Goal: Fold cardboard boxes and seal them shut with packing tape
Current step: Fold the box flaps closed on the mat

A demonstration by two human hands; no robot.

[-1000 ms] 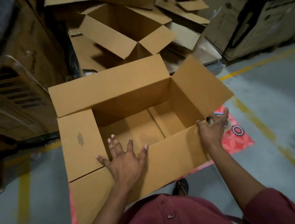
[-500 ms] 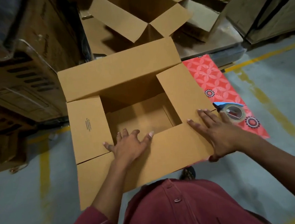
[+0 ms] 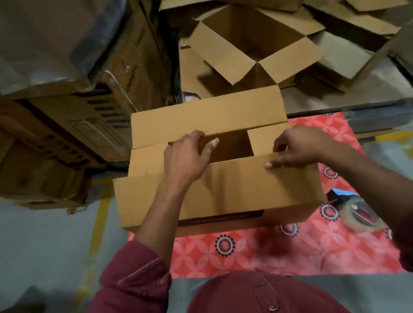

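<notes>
**Two hands on the flaps of one brown box**

The left hand [image 3: 185,158] lies on top of the plain brown corrugated cardboard box [image 3: 218,190], its fingers curled over the far edge of the left short flap [image 3: 148,161], the thumb stretched out toward the dark opening [image 3: 229,145] in the middle. The right hand [image 3: 297,146] rests on the right side of the box top, its fingers bent, the tips pressing the near long flap [image 3: 228,184] close to the right short flap [image 3: 266,138]; whether it actually pinches an edge cannot be told through the motion blur. Both forearms come out of rolled maroon sleeves.

Four flaps show on this box: two short ones folded in, the near long one lying almost flat, and the far long flap [image 3: 207,121] not yet down, tilted away from the opening. One rectangular gap between them remains uncovered.

The box sits on a red patterned mat with white floral shapes and dark ring motifs [image 3: 246,250], spread on the grey concrete floor [image 3: 46,245]. On the mat, to the right of the box and near the right forearm, lies one roll of clear packing tape in a blue-tipped dispenser [image 3: 355,213].

Farther away, one open brown carton [image 3: 255,39] stands with its flaps spread, among more stacked cardboard. Large darker cartons [image 3: 48,135] fill the left side. Yellow painted lines [image 3: 97,230] cross the floor.
</notes>
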